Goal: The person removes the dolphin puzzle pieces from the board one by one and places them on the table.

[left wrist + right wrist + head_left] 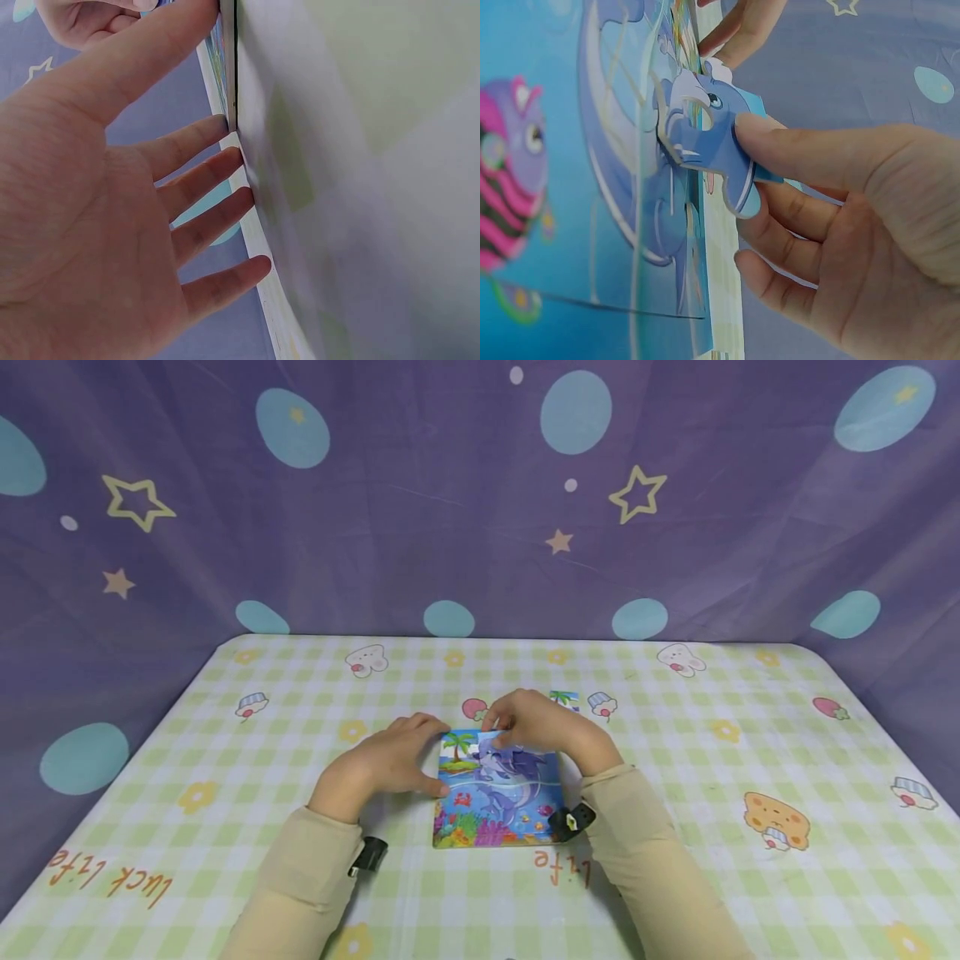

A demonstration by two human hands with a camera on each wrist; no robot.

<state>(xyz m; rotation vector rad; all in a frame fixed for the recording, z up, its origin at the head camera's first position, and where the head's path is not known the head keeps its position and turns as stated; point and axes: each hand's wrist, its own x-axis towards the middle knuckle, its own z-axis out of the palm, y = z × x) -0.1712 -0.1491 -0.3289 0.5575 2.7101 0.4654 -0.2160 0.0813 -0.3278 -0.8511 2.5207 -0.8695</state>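
A square jigsaw puzzle (487,814) with a dolphin, palm tree, crab and coral picture lies on the table in the head view. My right hand (542,722) is over its far edge. Between thumb and fingers it pinches a blue puzzle piece (716,142) showing a dolphin's eye, tilted up from the board in the right wrist view. Spread along the puzzle's left side, my left hand (386,762) has its thumb and forefinger at the edge. Its fingers look straight in the left wrist view. Part of the puzzle's upper right is hidden behind the right hand.
Another puzzle piece (565,698) with a palm tree lies past the right hand. A checked tablecloth (247,793) covers the table. Behind the table's far edge hangs a purple curtain (465,527) with stars. A dark camera (572,821) on the right wrist overlaps the puzzle's corner.
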